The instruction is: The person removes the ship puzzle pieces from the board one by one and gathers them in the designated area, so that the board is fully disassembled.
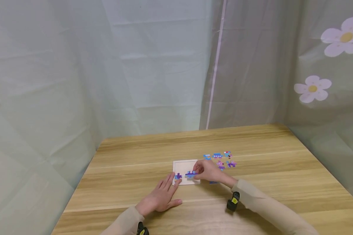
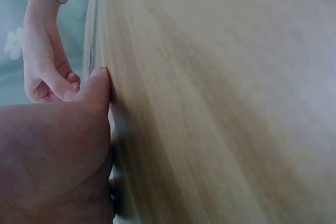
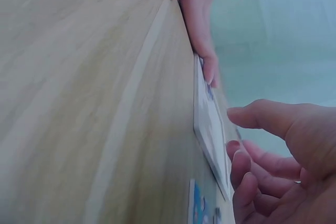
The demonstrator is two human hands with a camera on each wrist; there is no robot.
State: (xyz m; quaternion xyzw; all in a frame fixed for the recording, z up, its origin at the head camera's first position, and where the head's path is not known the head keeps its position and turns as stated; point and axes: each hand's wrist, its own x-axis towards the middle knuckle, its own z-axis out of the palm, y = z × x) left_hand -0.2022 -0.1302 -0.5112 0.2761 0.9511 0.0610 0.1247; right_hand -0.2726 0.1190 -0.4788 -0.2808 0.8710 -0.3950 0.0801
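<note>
A white square puzzle tray (image 1: 186,162) lies flat on the wooden table. In its lower left corner sits a purple and blue puzzle piece (image 1: 178,175). My left hand (image 1: 164,195) rests with spread fingers on the tray's left side, its fingertips beside that piece. My right hand (image 1: 208,170) is over the tray's right side, pinching a purple and blue jigsaw piece (image 1: 190,174) by its right end between thumb and forefinger. In the right wrist view, the fingertips of the right hand (image 3: 283,161) are just above the tray (image 3: 207,116); the pinched piece is hard to make out there.
Several loose puzzle pieces lie to the right of the tray, including a blue one (image 1: 217,155) and a purple one (image 1: 231,164). Another blue piece (image 1: 213,182) is partly under the right forearm. Light curtains (image 1: 153,71) hang behind the table (image 1: 129,153).
</note>
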